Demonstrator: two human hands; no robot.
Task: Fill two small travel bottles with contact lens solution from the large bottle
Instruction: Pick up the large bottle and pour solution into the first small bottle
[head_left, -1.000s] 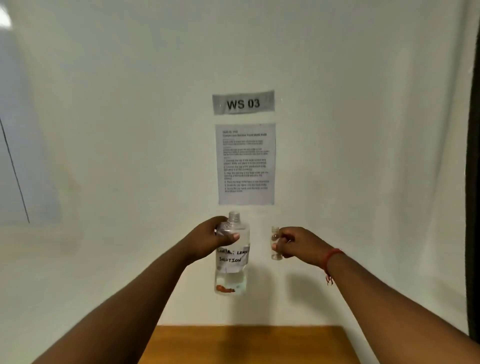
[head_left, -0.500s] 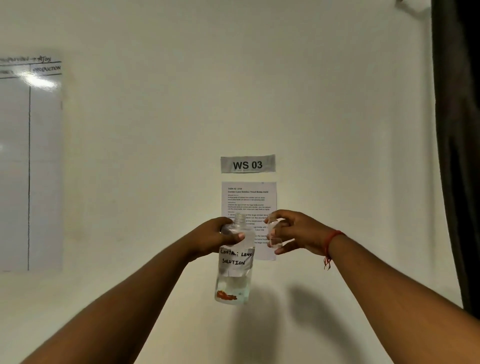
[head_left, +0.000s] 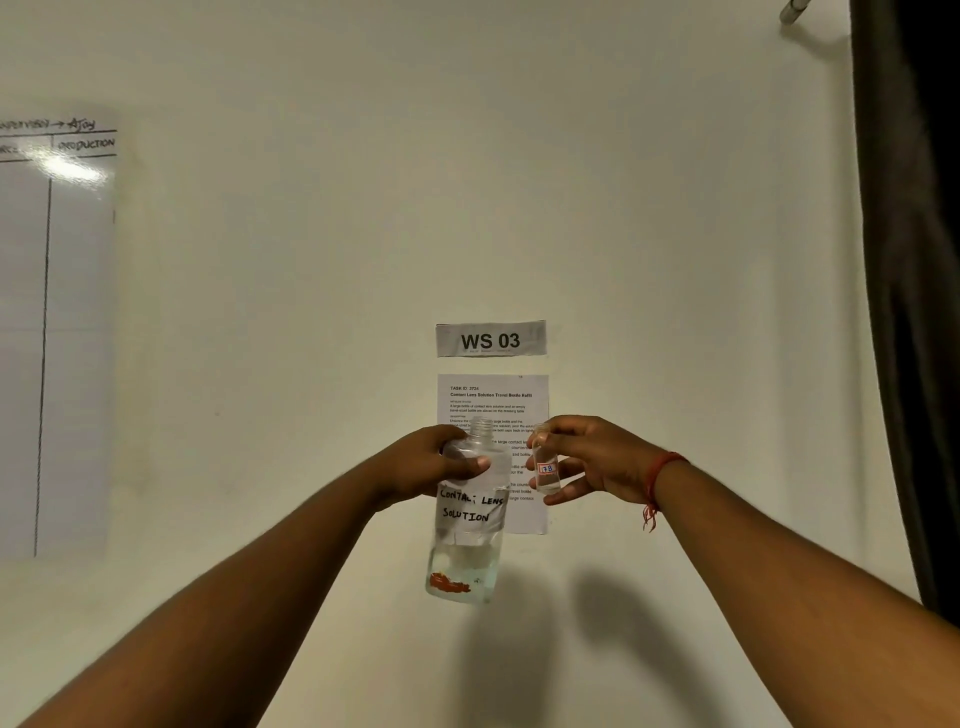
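Note:
My left hand (head_left: 441, 465) grips the large clear bottle (head_left: 467, 525) near its shoulder and holds it upright in the air. The bottle has no cap, a handwritten "Contact Lens Solution" label, and liquid in its lower part. Just right of it, my right hand (head_left: 587, 460) pinches a small clear travel bottle (head_left: 545, 467) with a tiny label, also upright, its mouth about level with the large bottle's neck. The two bottles are close but apart. A second travel bottle is not in view.
A cream wall fills the view. A "WS 03" sign (head_left: 491, 339) and a printed task sheet (head_left: 493, 400) hang behind the bottles. A whiteboard (head_left: 57, 332) is on the left, a dark curtain (head_left: 914, 312) on the right. The table is out of view.
The view has tilted upward, so the wooden table left the frame. Both hands rose, and my right hand brought the small bottle closer to the large bottle's neck.

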